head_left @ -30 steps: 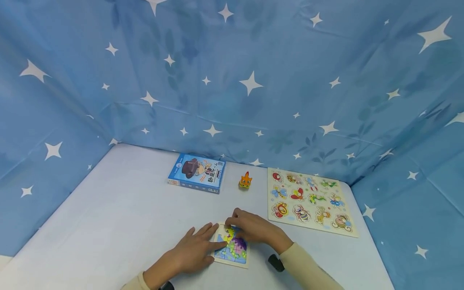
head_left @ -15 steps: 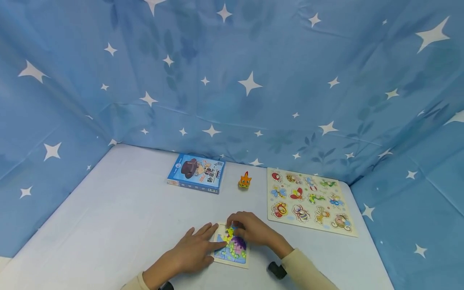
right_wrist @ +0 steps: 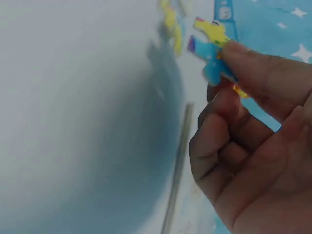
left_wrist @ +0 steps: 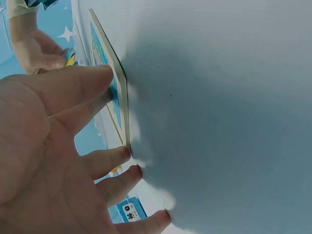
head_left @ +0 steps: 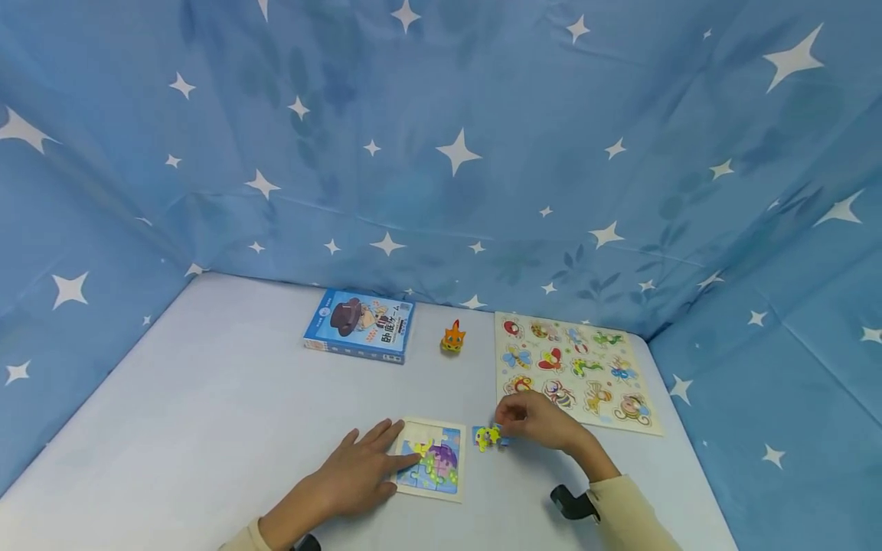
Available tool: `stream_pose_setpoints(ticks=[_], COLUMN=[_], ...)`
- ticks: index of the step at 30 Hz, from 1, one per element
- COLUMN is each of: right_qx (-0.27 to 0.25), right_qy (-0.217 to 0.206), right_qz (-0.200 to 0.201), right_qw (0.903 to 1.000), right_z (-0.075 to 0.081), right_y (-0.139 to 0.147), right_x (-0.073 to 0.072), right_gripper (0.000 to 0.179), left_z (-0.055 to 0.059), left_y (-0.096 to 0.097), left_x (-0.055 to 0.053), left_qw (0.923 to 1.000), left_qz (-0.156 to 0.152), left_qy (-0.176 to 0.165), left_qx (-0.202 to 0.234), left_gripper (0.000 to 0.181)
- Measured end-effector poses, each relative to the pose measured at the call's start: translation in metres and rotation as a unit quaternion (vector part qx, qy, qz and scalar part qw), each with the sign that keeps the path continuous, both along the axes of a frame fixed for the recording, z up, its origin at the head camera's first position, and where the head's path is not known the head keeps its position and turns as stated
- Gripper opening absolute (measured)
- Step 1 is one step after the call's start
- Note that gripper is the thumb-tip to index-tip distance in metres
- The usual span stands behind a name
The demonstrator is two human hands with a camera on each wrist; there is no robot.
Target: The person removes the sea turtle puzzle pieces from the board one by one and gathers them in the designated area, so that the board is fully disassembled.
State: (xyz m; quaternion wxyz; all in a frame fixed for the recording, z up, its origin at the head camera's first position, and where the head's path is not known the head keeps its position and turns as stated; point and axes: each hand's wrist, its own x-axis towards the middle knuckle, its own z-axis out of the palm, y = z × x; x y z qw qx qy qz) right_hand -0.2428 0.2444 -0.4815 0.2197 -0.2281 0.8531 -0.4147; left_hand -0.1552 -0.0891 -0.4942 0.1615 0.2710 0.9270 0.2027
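My left hand lies with fingers spread at the left side of a small wooden jigsaw puzzle, its index finger straight across the picture. Bare wood shows in the puzzle's upper part; purple, green and blue pieces fill the rest. Right of the puzzle, my right hand pinches a blue and yellow jigsaw piece between thumb and fingers, above the table. Just left of those fingertips is more yellow and blue jigsaw, blurred in the right wrist view; I cannot tell how many pieces it is.
A large wooden insect puzzle board lies behind my right hand. An orange toy figure and a blue game box stand farther back on the white table. Blue star-patterned cloth surrounds the table's back and sides.
My right hand has left the puzzle and moved right, now holding a jigsaw piece. The puzzle's upper part is now bare, with jigsaw beside it. The head view has shifted slightly; my left hand stays.
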Motion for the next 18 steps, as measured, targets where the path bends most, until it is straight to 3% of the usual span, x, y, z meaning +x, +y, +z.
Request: stream_pose_setpoints(ticks=[4, 9, 18], right_qx=[0.025, 0.052, 0.080], right_qy=[0.005, 0.060, 0.092], right_qz=[-0.006, -0.011, -0.056], right_qw=[0.9997, 0.9968, 0.9910], right_z=[-0.006, -0.011, -0.018], right_y=[0.010, 0.009, 0.004], right_x=[0.001, 0.005, 0.011], right_gripper=[0.004, 0.010, 0.016], left_z=[-0.001, -0.001, -0.001], left_y=[-0.001, -0.001, 0.000], left_x=[0.000, 0.000, -0.001], left_qw=[1.0000, 1.0000, 1.0000], left_qz=[-0.001, -0.003, -0.003], left_qy=[0.003, 0.006, 0.007], left_qx=[-0.001, 0.001, 0.001], left_gripper=[0.047, 0.048, 0.048])
